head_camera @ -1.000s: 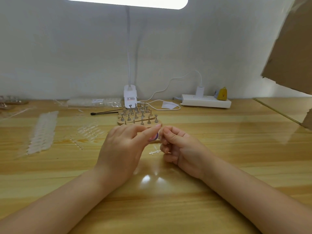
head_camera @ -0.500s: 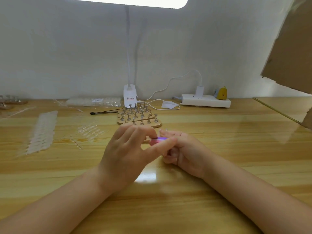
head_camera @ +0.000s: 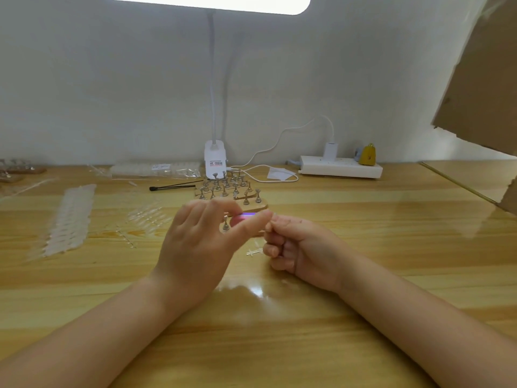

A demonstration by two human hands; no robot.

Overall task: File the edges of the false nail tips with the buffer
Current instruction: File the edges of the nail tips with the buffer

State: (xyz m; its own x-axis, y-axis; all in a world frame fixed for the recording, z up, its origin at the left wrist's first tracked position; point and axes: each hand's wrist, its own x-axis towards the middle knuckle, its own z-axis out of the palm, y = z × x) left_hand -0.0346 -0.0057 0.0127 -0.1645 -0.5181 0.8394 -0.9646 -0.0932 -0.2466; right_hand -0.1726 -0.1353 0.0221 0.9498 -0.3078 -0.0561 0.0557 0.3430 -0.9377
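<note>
Two hands (head_camera: pixel 201 247) (buffer (head_camera: pixel 246 217) pinched)

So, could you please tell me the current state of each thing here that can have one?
Left hand: pinches the small purple buffer.
Right hand: curled, pinching something too small to identify.
White desk lamp: switched on.
White power strip: white adapter plugged in.
Wooden nail stand: metal holders upright.

Two bare forearms enter from the lower corners of the frame, with no sleeves, watch or bracelets showing on them. The left hand (head_camera: pixel 195 247) and the right hand (head_camera: pixel 302 247) wear no gloves and no visible rings. Fingernails look short and unpainted.
</note>
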